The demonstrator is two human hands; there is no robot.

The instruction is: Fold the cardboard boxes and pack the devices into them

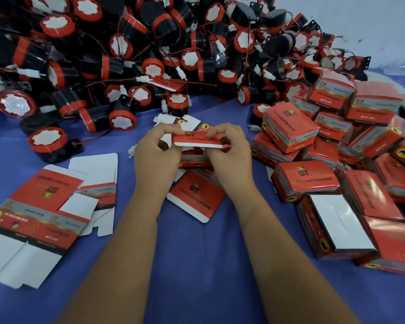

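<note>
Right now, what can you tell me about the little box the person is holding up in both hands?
The box is glossy red printed cardboard with a white inside and a black-and-yellow round emblem. It is only partly folded, its flaps loose. The left hand and right hand pinch a red top flap with small black print from either side. The box is held just above the blue cloth, over another flat box, in front of the pile of devices.

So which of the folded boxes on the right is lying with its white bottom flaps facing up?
The folded box nearest the person's right forearm, at the front of the pile. Its white flaps face up, while the others show red printed faces.
</note>
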